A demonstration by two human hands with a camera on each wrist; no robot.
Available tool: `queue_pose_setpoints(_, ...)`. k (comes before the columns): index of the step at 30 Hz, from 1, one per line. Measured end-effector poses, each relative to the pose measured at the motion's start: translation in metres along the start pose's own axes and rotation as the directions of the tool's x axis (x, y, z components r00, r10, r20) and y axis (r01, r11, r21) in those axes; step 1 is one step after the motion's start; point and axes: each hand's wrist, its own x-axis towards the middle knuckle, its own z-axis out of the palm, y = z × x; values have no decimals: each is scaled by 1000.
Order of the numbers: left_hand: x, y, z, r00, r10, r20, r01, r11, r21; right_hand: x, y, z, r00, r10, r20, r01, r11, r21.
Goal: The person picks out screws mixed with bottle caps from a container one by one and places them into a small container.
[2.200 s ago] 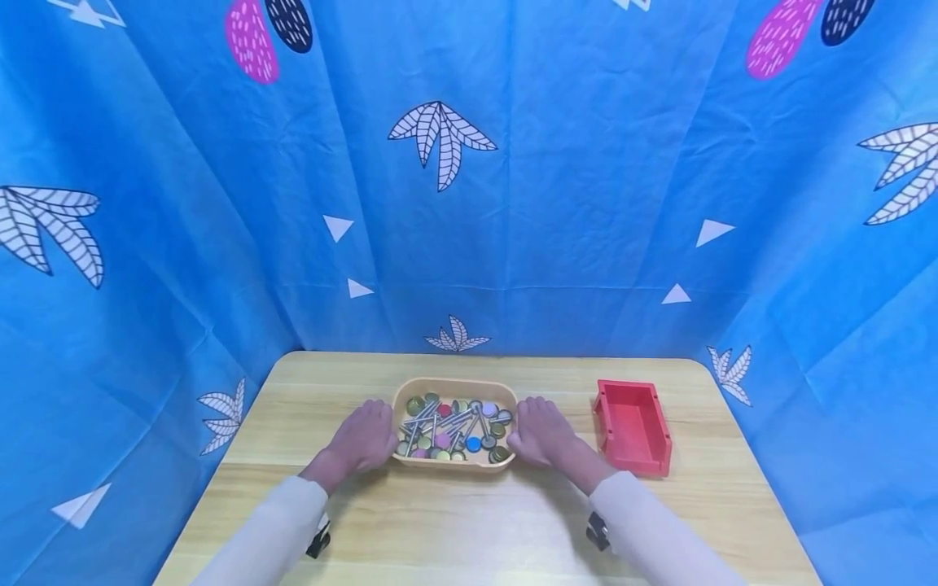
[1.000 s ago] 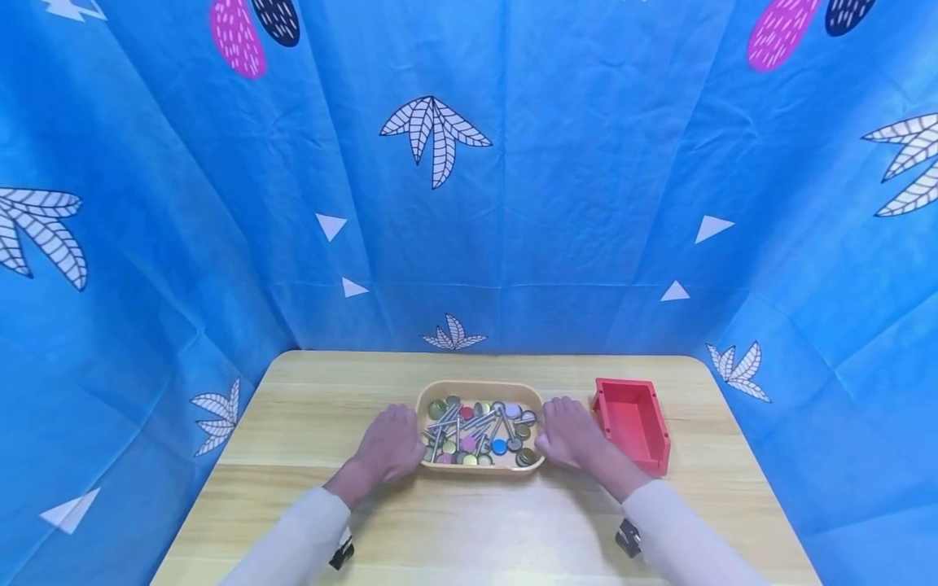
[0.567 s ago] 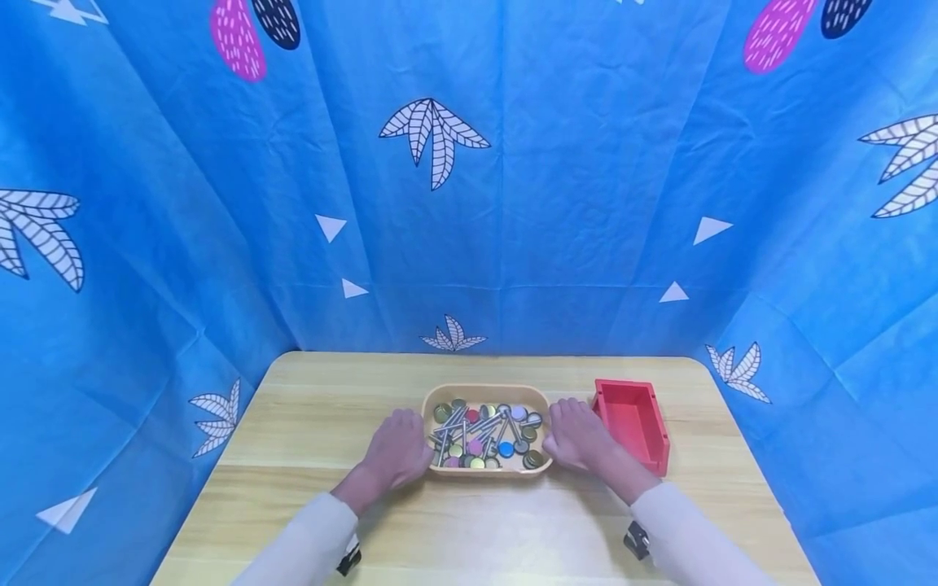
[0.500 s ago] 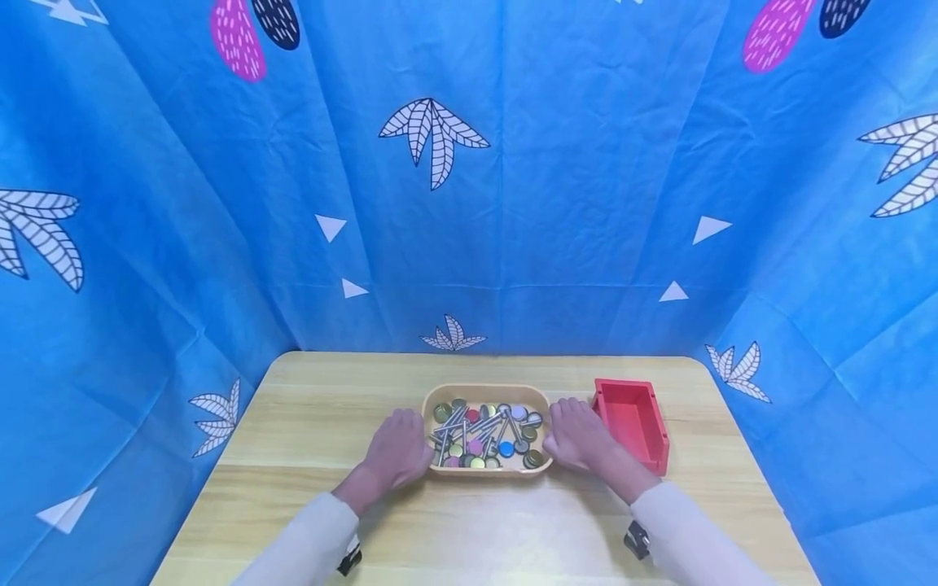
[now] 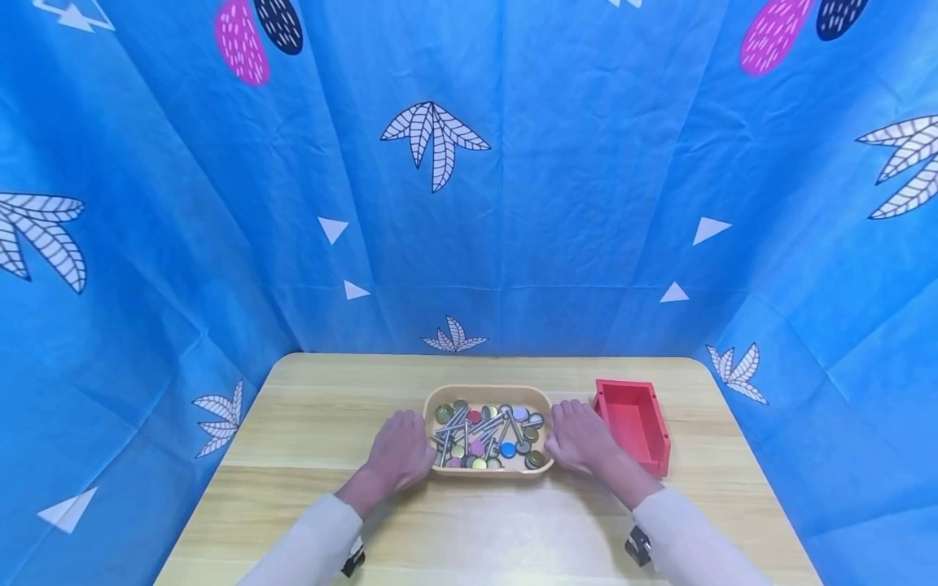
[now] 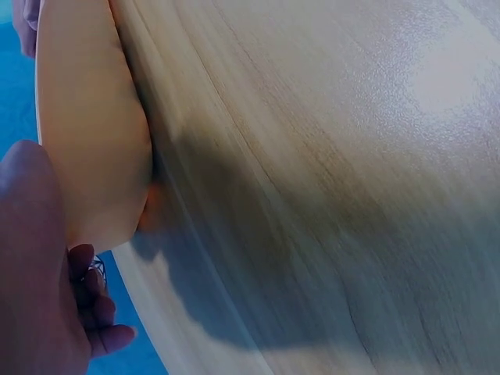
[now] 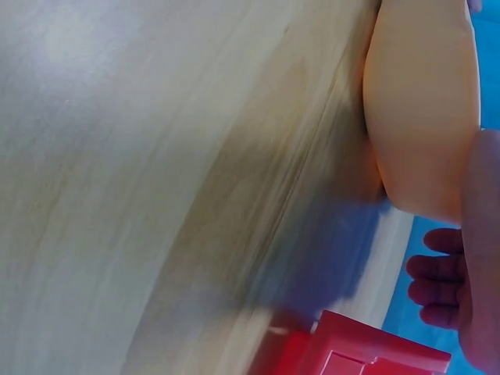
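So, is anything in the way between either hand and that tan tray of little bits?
Nothing visible: the left hand grips one end of the tan tray and the right hand the other. The red bin is on the right hand's outer side, not between it and the tray.

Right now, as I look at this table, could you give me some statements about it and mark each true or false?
1. The left hand and right hand hold opposite ends of a tan tray. True.
2. The tray contains nothing but round discs. False: thin metal rods lie among them.
3. A red bin stands to the right of the tray. True.
4. The backdrop is plain green. False: the curtain is blue, printed with white leaves and other shapes.
5. A bright blue disc lies in the tray. True.
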Motion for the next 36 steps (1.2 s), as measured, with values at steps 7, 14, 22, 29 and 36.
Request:
queue_pose_setpoints(7,1,0,-1,1000,-9,-13,9,1000,12,0,-1,2,998,-4,-61,0,998,-65)
queue_pose_setpoints(14,1,-2,0,999,4,-34,-2,999,50,2,-4,-5,988,-52,-145,32,990,-139)
queue_pose_setpoints(22,0,-2,4,998,5,-60,-1,998,64,9,-8,-10,934,-208,-290,152,967,-203)
queue_pose_setpoints(29,-1,0,6,998,7,-70,-3,999,47,17,-21,-15,895,-262,-362,206,961,-185)
queue_pose_setpoints(36,-1,1,4,999,5,-52,-2,999,51,27,-39,-21,945,-165,-281,151,986,-74)
